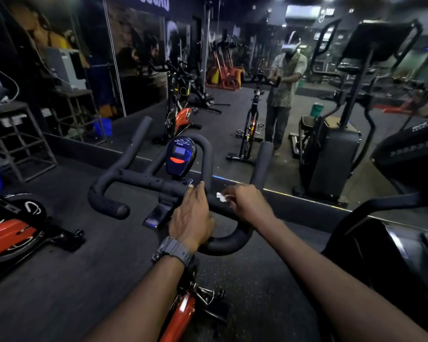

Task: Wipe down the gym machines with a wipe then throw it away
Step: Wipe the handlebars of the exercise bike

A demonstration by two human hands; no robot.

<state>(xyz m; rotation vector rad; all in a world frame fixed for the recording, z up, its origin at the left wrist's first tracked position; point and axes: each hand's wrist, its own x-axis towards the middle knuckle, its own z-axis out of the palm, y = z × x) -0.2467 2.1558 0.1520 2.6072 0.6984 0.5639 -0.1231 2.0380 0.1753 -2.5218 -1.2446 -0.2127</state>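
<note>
Head view: left hand [192, 215] is resting on the bike's black handlebar [143, 181], fingers loosely extended, grasping nothing. Right hand [248, 204] is pinching a small crumpled white wipe [221, 196] and pressing it against the handlebar beside the left hand.

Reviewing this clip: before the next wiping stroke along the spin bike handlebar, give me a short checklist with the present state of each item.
1. Wipe in hand: ok, the right hand pinches the small white wad.
2. Wipe touching the handlebar: ok, it sits against the bar's right half.
3. Bike steadied: ok, the left hand rests on the bar near the centre.
4. Console clear of the stroke: ok, it stands beyond the bar.
5. Wipe still damp or usable: cannot tell, too small.
6. Bin for disposal: cannot tell.
</note>
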